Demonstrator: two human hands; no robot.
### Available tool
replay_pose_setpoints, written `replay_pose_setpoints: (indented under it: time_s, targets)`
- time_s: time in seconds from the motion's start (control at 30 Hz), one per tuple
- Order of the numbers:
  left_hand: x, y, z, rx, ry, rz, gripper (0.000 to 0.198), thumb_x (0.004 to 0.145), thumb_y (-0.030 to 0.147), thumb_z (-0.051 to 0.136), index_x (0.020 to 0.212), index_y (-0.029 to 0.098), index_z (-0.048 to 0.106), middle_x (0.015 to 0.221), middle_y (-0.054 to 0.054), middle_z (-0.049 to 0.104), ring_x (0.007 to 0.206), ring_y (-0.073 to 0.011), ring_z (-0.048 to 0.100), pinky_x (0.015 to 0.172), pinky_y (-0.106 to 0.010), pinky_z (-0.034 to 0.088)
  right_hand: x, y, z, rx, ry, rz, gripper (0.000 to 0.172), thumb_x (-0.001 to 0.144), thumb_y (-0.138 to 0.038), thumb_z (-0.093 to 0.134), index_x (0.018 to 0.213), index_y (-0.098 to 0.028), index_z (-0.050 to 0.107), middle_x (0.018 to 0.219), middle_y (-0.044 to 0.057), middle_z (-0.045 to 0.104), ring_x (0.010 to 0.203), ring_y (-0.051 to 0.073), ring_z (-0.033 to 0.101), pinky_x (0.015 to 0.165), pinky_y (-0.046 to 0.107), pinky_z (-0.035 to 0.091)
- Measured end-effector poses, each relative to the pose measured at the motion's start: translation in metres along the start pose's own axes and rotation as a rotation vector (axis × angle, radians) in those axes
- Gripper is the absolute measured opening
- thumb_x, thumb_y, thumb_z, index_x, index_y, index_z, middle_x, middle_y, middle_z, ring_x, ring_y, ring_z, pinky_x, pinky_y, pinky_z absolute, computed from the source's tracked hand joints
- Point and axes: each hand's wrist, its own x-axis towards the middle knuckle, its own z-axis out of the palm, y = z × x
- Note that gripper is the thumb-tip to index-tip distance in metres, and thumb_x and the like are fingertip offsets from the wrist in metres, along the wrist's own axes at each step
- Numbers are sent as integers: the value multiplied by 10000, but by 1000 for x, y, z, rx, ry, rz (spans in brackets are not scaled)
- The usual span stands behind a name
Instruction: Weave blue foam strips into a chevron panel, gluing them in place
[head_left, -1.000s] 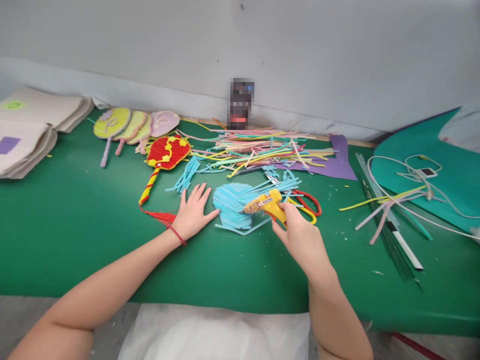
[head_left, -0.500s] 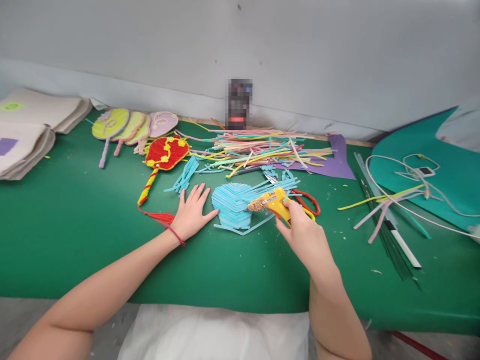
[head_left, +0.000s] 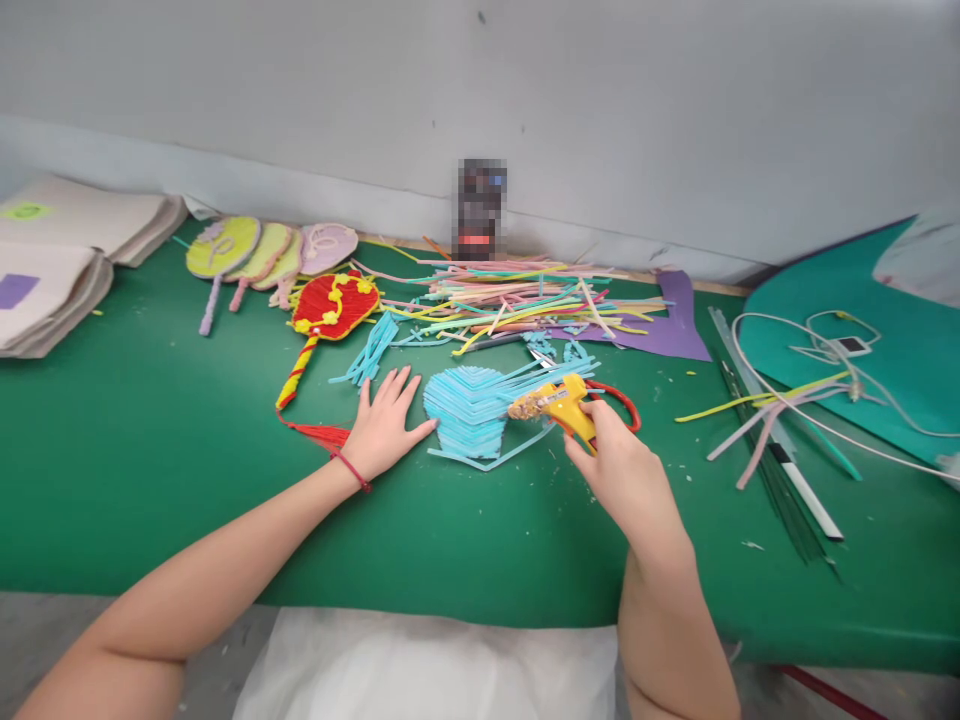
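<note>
Right hand [head_left: 622, 460]: I see its fingers curled snugly round the handle of a yellow glue gun [head_left: 564, 400]
Glue gun nozzle: it points left, away from the fingers, its tip at the right edge of a striped blue panel [head_left: 466, 415]; I cannot tell whether they touch
Left hand [head_left: 384, 428]: palm down on the green table [head_left: 450, 560], fingers spread wide and holding nothing, thumb tip right beside the panel's left edge
Blue panel: it lies flat between the hands, left of the right fingers and right of the left ones, its chevron ridge running away from me; the left hand is nearer
Loose blue strips [head_left: 559, 372]: they fan rightward from the panel, behind the gun
Bent blue strip [head_left: 487, 467]: a shallow V along the panel's near side
Scissors [head_left: 632, 408]: a red handle loop shows just beyond the right hand
Red fan [head_left: 343, 305]: farther off, beyond the left hand, its tassel near that wrist
</note>
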Motion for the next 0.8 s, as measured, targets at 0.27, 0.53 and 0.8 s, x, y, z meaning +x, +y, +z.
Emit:
replay_pose_setpoints:
  time_s: [0.27, 0.53, 0.8]
  targets:
    - [0, -1, 2, -1, 3, 4, 700, 859, 557, 424, 1424, 158, 322, 1515, -134, 273, 1405, -291, 216, 1136, -545, 96, 1, 7, 1, 15, 5, 7, 272, 813, -303, 493, 1071, -214, 500, 952, 65, 650, 615, 180, 576, 473, 248, 281]
    - [0, 0, -1, -7, -1, 0, 696, 858, 554, 427, 1423, 161, 325, 1512, -137, 280, 1404, -294, 217, 1135, -546, 99, -1, 8, -1, 7, -14, 38, 235, 827, -315, 482, 1040, -219, 506, 930, 52, 649, 633, 185, 586, 471, 245, 261]
    - [0, -3, 4, -28, 18, 9, 691, 861, 550, 421, 1429, 173, 306, 1509, -139, 287, 1404, -293, 219, 1136, -544, 86, 29, 49, 9, 304, 38, 274, 390, 703, -442, 604, 1009, -214, 522, 908, 62, 662, 684, 193, 599, 569, 277, 406]
